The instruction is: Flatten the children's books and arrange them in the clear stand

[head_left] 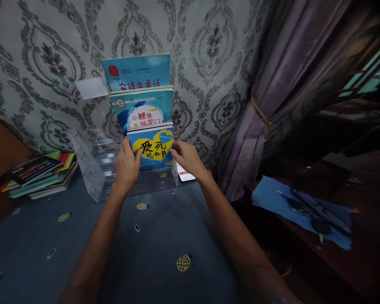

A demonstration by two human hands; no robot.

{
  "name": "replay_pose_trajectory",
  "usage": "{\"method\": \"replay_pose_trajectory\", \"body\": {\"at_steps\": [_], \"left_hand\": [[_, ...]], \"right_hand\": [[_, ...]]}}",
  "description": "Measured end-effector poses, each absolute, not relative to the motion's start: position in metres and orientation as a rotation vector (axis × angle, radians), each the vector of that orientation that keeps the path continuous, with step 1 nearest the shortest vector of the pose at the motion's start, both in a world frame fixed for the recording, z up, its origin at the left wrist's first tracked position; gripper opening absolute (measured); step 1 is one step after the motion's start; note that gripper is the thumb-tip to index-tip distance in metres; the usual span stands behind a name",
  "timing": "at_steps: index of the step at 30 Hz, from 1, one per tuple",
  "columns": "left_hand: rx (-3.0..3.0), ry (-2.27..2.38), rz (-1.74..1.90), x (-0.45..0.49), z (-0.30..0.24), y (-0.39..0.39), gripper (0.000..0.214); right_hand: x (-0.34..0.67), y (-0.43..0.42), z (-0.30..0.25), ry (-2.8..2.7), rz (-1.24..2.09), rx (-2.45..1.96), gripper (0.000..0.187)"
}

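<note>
A blue book with a yellow heart on its cover (pixel 156 158) stands upright at the front of a clear tiered book rack (pixel 91 177). My left hand (pixel 126 162) grips its left edge, thumb on the cover. On its right edge, my right hand (pixel 185 156) pinches with bent fingers. Other book edges show just behind its top. One tier back stands a teal book with a white circle (pixel 145 105), its lower part hidden. Highest at the rear is a light blue book with red lettering (pixel 136 69). The rack's left side holds no books.
A pile of books (pixel 44 173) lies left of the rack. A white card (pixel 91 88) sticks out at the rack's upper left. A phone (pixel 186 174) lies behind my right wrist. At right are a tied curtain (pixel 240 143) and a blue cloth (pixel 269 194) with dark tools.
</note>
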State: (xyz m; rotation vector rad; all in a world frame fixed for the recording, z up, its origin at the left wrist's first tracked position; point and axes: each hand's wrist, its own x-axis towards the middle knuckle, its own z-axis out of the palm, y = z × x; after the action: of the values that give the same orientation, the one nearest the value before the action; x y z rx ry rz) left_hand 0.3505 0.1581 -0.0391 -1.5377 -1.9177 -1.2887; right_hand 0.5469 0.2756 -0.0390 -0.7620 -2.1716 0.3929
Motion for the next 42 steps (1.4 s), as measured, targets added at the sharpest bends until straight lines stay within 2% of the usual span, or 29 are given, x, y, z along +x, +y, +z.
{"method": "replay_pose_trajectory", "body": {"at_steps": [8, 13, 21, 35, 42], "left_hand": [[-1.511, -1.955, -1.183, 0.359, -0.043, 0.155, 0.047], [-1.438, -2.211, -0.913, 0.374, -0.038, 0.147, 0.038], [-1.402, -2.460, -0.640, 0.386, -0.026, 0.140, 0.023], [-1.397, -2.528, -0.598, 0.384, -0.024, 0.141, 0.021], [-1.416, -2.540, -0.614, 0.383, -0.023, 0.141, 0.020]], "right_hand": [[0.548, 0.277, -0.041, -2.091, 0.422, -0.808, 0.015], [0.542, 0.277, -0.045, -1.949, 0.421, -0.752, 0.036], [0.538, 0.277, -0.046, -2.021, 0.373, -0.731, 0.026], [0.535, 0.276, -0.050, -1.956, 0.410, -0.763, 0.029], [0.531, 0.273, -0.052, -1.943, 0.339, -0.787, 0.020]]}}
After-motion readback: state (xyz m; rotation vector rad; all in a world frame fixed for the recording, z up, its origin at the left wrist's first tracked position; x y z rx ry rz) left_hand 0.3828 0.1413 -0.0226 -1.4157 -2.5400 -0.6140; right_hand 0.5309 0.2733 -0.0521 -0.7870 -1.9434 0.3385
